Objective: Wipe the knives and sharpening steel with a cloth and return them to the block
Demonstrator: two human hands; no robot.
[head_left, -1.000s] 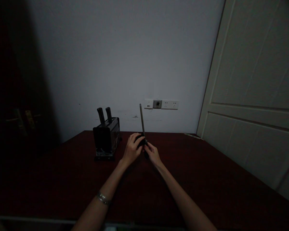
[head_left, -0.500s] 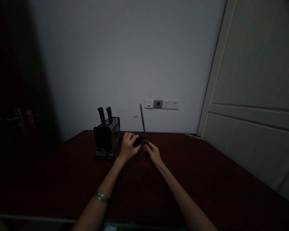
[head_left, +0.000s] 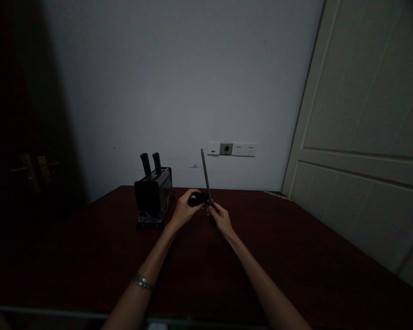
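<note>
My right hand (head_left: 222, 220) grips a sharpening steel (head_left: 205, 173) by its black handle, low down. The long grey rod points up and tilts slightly left. Close beside it, my left hand (head_left: 185, 210) is closed around a black object (head_left: 197, 198) with a small pale spot on it. That object's right end reaches the base of the rod; whether they touch I cannot tell. Dim light hides what kind of thing it is. Left of my hands stands a dark knife block (head_left: 147, 199) with two black-handled knives (head_left: 145, 164) upright in it.
The dark red table (head_left: 206, 275) stretches under both arms. At the back is a pale wall with a row of sockets (head_left: 243, 149). A white panelled door (head_left: 361, 137) stands at the right. A flat strip (head_left: 276, 195) lies at the table's far right corner.
The black object in my left hand has turned, and the fingers have shifted lower around it. The sharpening steel in my right hand has moved very slightly right.
</note>
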